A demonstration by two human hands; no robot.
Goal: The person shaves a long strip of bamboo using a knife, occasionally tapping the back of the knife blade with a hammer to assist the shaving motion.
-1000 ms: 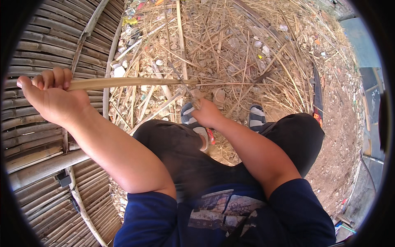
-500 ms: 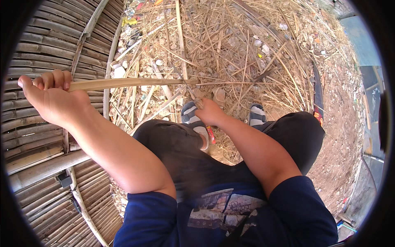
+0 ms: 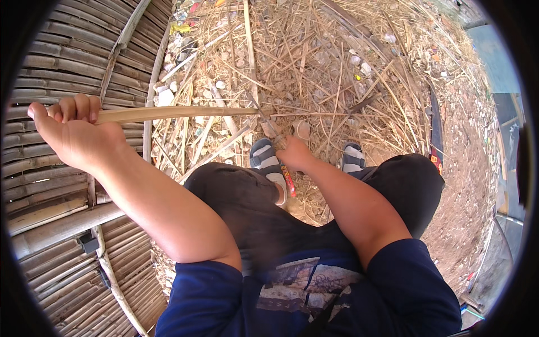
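Observation:
In my left hand (image 3: 78,129), raised at the left, the fingers are closed round one end of a long pale bamboo strip (image 3: 179,112). The strip runs level to the right and narrows toward its far end. My right hand (image 3: 295,153), low between my knees, is closed on a knife; its thin dark blade (image 3: 266,121) slants up and left. The blade crosses the strip near its right end and appears to touch it. The knife's handle is mostly hidden by my fingers. A red piece (image 3: 288,182) shows just below that hand; I cannot tell whether it belongs to the knife.
Dry straw and bamboo splinters (image 3: 314,67) litter the ground ahead, with stones and scraps among them. A bamboo slat wall (image 3: 62,84) stands close at my left. A long dark blade-like tool (image 3: 434,126) lies beyond my right knee. My sandalled feet (image 3: 264,157) are near the knife.
My right hand has shifted slightly right, and the blade has changed position a little along the strip. My left hand stays almost in place.

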